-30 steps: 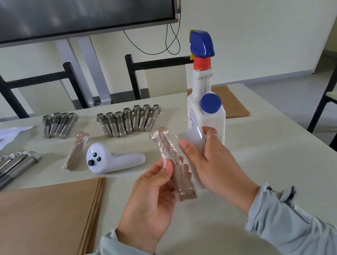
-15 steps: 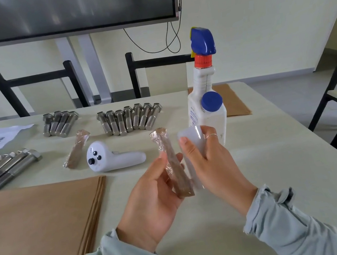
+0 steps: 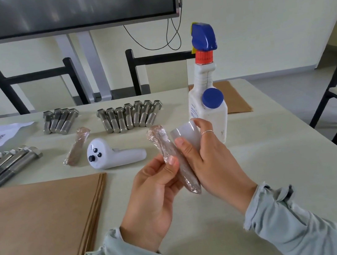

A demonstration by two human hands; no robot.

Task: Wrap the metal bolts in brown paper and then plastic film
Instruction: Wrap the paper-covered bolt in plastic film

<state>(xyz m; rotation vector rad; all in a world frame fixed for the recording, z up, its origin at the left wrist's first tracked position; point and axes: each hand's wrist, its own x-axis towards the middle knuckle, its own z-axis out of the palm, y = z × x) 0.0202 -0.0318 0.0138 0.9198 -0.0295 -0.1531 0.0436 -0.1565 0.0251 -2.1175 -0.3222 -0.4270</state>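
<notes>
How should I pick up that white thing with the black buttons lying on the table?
Grip the white device by its long, slim handle, coming down from above. It lies flat on the table, handle pointing right, with bare table around that end. The round head at the left is fatter, carries the buttons, and sits near a wrapped bolt, so it would likely be clumsier to grab.

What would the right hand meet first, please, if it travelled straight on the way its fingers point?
Probably the white spray bottle with the blue trigger: the right hand, holding the small white film roll, points up and away towards it. Depth is unclear.
</notes>
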